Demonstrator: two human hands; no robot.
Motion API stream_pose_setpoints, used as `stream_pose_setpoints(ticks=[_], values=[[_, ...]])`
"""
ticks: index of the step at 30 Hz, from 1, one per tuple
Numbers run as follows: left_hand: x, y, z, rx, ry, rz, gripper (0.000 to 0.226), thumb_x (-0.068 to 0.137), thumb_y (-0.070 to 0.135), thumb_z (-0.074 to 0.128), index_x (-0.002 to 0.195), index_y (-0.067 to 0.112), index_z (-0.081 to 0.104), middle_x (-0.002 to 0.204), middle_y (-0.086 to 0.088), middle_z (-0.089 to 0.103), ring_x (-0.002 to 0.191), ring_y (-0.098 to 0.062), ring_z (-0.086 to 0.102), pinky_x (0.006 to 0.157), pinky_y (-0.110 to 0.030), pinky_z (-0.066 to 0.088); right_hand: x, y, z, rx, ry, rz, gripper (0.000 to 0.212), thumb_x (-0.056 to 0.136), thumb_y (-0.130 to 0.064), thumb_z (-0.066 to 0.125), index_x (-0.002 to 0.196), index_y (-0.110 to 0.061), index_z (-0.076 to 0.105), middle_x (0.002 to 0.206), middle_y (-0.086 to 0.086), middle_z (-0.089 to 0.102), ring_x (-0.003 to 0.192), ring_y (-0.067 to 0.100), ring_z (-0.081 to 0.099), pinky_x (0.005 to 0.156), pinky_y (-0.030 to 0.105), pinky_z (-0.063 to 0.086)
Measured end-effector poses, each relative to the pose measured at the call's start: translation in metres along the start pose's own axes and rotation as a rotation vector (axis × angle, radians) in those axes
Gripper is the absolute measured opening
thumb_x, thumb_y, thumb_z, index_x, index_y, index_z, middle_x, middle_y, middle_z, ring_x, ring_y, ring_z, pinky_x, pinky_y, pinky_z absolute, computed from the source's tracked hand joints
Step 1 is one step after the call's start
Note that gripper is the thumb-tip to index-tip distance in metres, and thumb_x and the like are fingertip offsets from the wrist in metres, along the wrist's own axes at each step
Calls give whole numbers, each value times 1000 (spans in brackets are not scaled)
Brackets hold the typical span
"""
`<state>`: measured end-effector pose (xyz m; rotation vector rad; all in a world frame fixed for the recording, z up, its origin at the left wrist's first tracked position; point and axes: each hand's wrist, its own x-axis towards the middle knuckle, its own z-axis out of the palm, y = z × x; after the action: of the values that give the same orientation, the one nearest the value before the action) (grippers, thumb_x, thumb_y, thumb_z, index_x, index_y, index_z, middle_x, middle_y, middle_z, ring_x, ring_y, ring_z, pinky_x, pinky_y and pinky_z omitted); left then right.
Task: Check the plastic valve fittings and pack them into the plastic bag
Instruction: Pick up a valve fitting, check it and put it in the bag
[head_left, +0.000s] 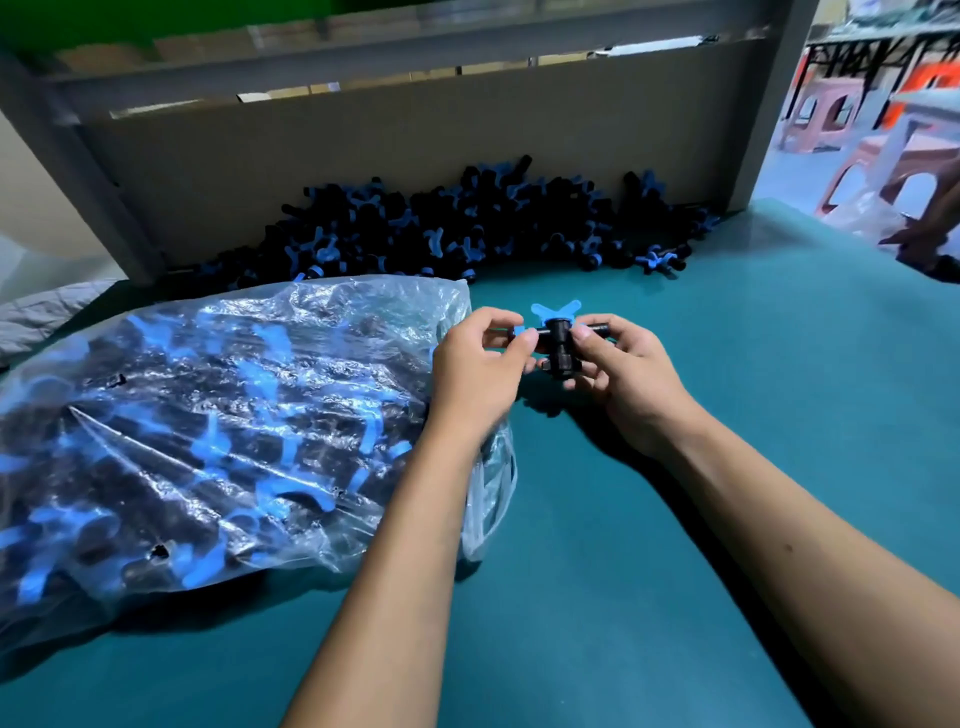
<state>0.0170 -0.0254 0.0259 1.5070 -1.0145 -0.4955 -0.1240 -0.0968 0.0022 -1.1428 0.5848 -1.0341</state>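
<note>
A black plastic valve fitting (559, 347) with a blue butterfly handle is held above the green table, between both hands. My left hand (478, 364) pinches its left end with thumb and fingers. My right hand (618, 364) grips its right end, fingers curled round the black stem. A clear plastic bag (223, 431) stuffed with black-and-blue fittings lies on the table to the left, its mouth beside my left wrist. A loose pile of fittings (467, 223) is heaped against the cardboard wall behind.
The green table top (727, 415) stretches right and toward me. A brown cardboard panel (363, 145) in a grey metal frame stands behind the pile. Pink plastic stools (883, 156) stand beyond the table's right edge. Grey cloth (47, 306) lies at the far left.
</note>
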Motion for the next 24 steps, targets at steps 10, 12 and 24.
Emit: stream_pose_setpoints(ticks=[10,12,24], values=[[-2,-6,-2,-163,32,-94,23,82,1,82,99,12,70,92,-7,76,81,-12,73,75,-24,58,0,1,-1,-128,-3,-32,14,91,-10,73,101,0,70,89,17,67,79,27,59,71,40,48],[-2,-3,-3,-217,61,-92,19,83,0,80,94,12,71,88,-6,75,79,-12,71,76,-24,58,1,2,0,-99,41,-31,6,91,-9,73,95,-5,73,84,10,66,72,20,59,65,33,48],[-5,-1,-3,-269,12,-90,15,84,2,80,92,13,73,91,-8,78,86,-17,74,84,-30,61,1,4,-6,-102,42,-51,4,89,-12,75,93,-11,76,76,2,70,64,14,56,63,26,47]])
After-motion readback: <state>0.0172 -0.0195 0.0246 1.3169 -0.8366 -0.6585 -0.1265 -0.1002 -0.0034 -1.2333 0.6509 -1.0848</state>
